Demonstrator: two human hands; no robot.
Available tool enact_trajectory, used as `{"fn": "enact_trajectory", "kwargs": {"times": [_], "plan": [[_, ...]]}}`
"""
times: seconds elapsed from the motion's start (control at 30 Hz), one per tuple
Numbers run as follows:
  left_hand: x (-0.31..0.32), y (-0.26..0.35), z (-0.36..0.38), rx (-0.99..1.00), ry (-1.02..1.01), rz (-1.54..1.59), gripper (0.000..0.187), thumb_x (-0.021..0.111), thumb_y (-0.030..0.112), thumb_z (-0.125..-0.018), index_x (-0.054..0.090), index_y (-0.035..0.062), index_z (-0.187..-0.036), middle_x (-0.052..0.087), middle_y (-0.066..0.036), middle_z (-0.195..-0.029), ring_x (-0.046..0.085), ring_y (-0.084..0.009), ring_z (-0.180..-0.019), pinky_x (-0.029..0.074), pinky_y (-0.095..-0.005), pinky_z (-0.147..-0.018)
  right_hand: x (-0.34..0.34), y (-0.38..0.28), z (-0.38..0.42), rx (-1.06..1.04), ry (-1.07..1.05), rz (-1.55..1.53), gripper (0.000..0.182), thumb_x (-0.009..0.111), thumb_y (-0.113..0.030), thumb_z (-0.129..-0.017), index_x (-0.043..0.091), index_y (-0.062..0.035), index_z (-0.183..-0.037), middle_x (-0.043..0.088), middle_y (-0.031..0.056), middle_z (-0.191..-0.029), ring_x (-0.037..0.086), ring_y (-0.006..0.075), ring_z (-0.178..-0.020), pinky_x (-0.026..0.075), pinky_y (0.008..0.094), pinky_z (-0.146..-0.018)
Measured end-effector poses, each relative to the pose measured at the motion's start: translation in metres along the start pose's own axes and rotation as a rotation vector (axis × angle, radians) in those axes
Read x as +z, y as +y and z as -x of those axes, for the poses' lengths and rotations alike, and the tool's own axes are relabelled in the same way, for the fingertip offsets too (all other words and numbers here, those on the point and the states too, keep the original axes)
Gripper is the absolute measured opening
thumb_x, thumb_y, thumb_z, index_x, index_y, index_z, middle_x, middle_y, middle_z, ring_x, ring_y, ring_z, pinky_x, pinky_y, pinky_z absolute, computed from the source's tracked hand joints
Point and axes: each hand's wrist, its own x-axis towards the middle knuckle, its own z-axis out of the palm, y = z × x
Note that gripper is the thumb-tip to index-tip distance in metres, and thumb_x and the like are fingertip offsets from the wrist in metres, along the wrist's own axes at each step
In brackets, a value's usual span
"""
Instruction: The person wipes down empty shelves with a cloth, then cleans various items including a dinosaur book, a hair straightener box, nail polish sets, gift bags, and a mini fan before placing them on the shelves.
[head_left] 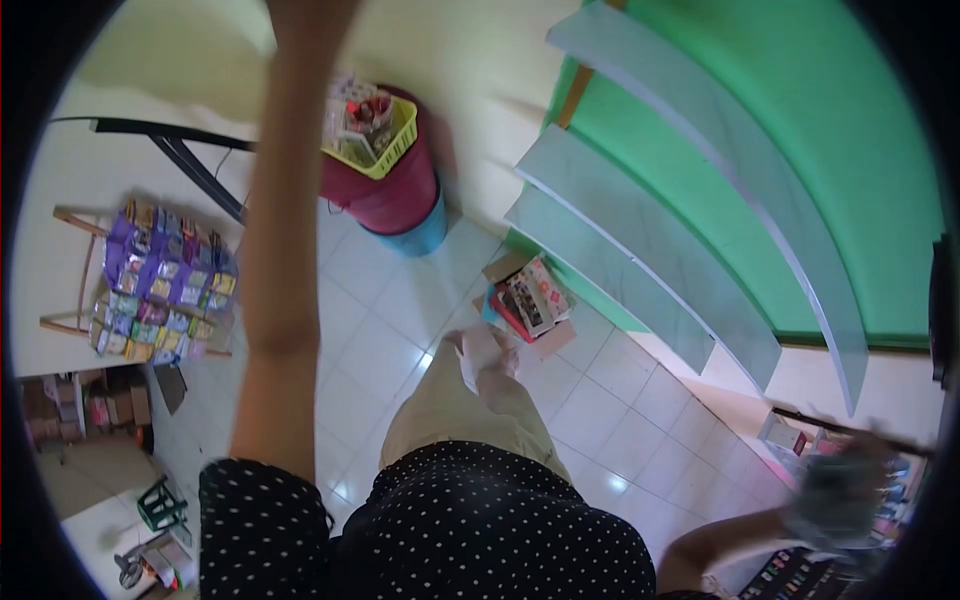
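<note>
My left arm is stretched up past the top edge. Only the base of my left hand [312, 18] shows there, and its fingers are cut off. At the lower right, my right hand [868, 455] is smeared by motion and holds a greyish, crumpled cloth [835, 500]. The cloth is blurred too and hides most of the fingers. Beside that hand is a rack of small goods [790, 437]. Above it, pale curved shelves [650, 250] stick out from a green wall [800, 130].
On the tiled floor near my feet sits an open cardboard box [550, 342] with printed packs. A yellow basket [402, 140] rests on a maroon bin [385, 195] above a blue tub [415, 236]. A purple pocket display [165, 260] stands left; a green stool [162, 505] is lower left.
</note>
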Motion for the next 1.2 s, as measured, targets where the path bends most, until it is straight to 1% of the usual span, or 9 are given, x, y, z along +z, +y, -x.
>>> {"fn": "enact_trajectory", "kwargs": {"times": [0.13, 0.17, 0.3, 0.4, 0.47, 0.57, 0.63, 0.83, 1.2], "plan": [[-0.035, 0.012, 0.209, -0.588, -0.280, 0.003, 0.049, 0.047, -0.001, -0.072, 0.031, -0.0046, -0.118, 0.045, -0.022, -0.110, 0.046, -0.0295, -0.100, 0.033, -0.0326, -0.086, 0.056, 0.161, 0.053, 0.764, -0.310, 0.080, 0.035, 0.041, -0.036, -0.082, 0.054, -0.0046, -0.085, 0.047, 0.0059, -0.062, 0.045, 0.0137, -0.054, 0.044, 0.0336, -0.067], [-0.056, 0.020, 0.261, -0.806, -0.515, 0.042, 0.056, 0.051, -0.002, -0.071, 0.028, -0.0015, -0.122, 0.040, -0.019, -0.118, 0.036, -0.0290, -0.113, 0.025, -0.0337, -0.095, 0.081, 0.198, 0.056, 0.566, -0.508, -0.172, 0.028, 0.047, -0.027, -0.077, 0.054, -0.0007, -0.070, 0.050, 0.0069, -0.060, 0.046, 0.0131, -0.051, 0.045, 0.0296, -0.064], [-0.132, 0.086, 0.415, -1.278, -0.922, 0.033, 0.061, 0.046, -0.002, -0.067, 0.024, 0.0003, -0.125, 0.034, -0.018, -0.123, 0.031, -0.0303, -0.115, 0.024, -0.0369, -0.096, 0.087, 0.328, 0.086, 0.923, -0.800, 0.278, 0.021, 0.054, -0.014, -0.062, 0.051, -0.0023, -0.045, 0.043, -0.0009, -0.046, 0.041, 0.0060, -0.047, 0.031, 0.0204, -0.045], [-0.187, 0.126, 0.483, -1.384, -1.179, -0.015, 0.061, 0.051, 0.004, -0.068, 0.025, 0.0015, -0.123, 0.038, -0.019, -0.119, 0.035, -0.0318, -0.111, 0.028, -0.0389, -0.092, 0.082, 0.404, 0.106, 1.127, -1.021, 0.483, 0.017, 0.057, -0.010, -0.058, 0.056, -0.0031, -0.074, 0.054, 0.0041, -0.061, 0.049, 0.0089, -0.058, 0.039, 0.0221, -0.052], [-0.212, 0.144, 0.506, -1.433, -1.394, -0.064, 0.060, 0.052, 0.007, -0.067, 0.028, 0.0023, -0.122, 0.041, -0.018, -0.113, 0.037, -0.0321, -0.107, 0.029, -0.0409, -0.089, 0.066, 0.471, 0.118, 1.188, -1.267, 0.605, 0.053, 0.059, -0.006, -0.054, 0.047, -0.0084, -0.106, 0.059, 0.0094, -0.083, 0.055, 0.0139, -0.073, 0.044, 0.0268, -0.063], [-0.244, 0.163, 0.535, -1.515, -1.700, -0.073, 0.057, 0.053, 0.012, -0.067, 0.032, 0.0040, -0.119, 0.044, -0.017, -0.108, 0.039, -0.0312, -0.104, 0.030, -0.0426, -0.087, 0.043, 0.556, 0.121, 0.951, -1.359, 1.036, 0.056, 0.058, -0.008, -0.055, 0.046, -0.0083, -0.109, 0.056, 0.0114, -0.092, 0.055, 0.0215, -0.084, 0.044, 0.0321, -0.071], [-0.257, 0.173, 0.541, -1.545, -1.830, -0.076, 0.054, 0.053, 0.015, -0.067, 0.034, 0.0042, -0.117, 0.043, -0.016, -0.109, 0.039, -0.0304, -0.105, 0.029, -0.0424, -0.088, 0.045, 0.593, 0.110, 0.871, -1.328, 1.371, 0.056, 0.055, -0.012, -0.058, 0.044, -0.0100, -0.113, 0.050, 0.0136, -0.105, 0.050, 0.0321, -0.095, 0.041, 0.0390, -0.080], [-0.285, 0.196, 0.564, -1.569, -1.825, -0.115, 0.047, 0.052, 0.018, -0.069, 0.041, 0.0033, -0.111, 0.039, -0.015, -0.116, 0.035, -0.0296, -0.109, 0.028, -0.0404, -0.091, 0.030, 0.696, 0.093, 0.734, -0.715, 1.521, 0.080, 0.059, -0.011, -0.056, 0.022, -0.0116, -0.126, 0.037, 0.0149, -0.120, 0.040, 0.0309, -0.108, 0.036, 0.0397, -0.085], [-0.283, 0.183, 0.560, -1.568, -1.857, -0.140, 0.043, 0.050, 0.017, -0.070, 0.042, 0.0031, -0.110, 0.038, -0.013, -0.116, 0.033, -0.0281, -0.111, 0.027, -0.0384, -0.092, 0.053, 0.738, 0.072, 0.700, -0.386, 1.645, 0.052, 0.071, -0.024, -0.055, 0.046, -0.0109, -0.098, 0.050, 0.0127, -0.096, 0.051, 0.0336, -0.088, 0.042, 0.0418, -0.072]]}}
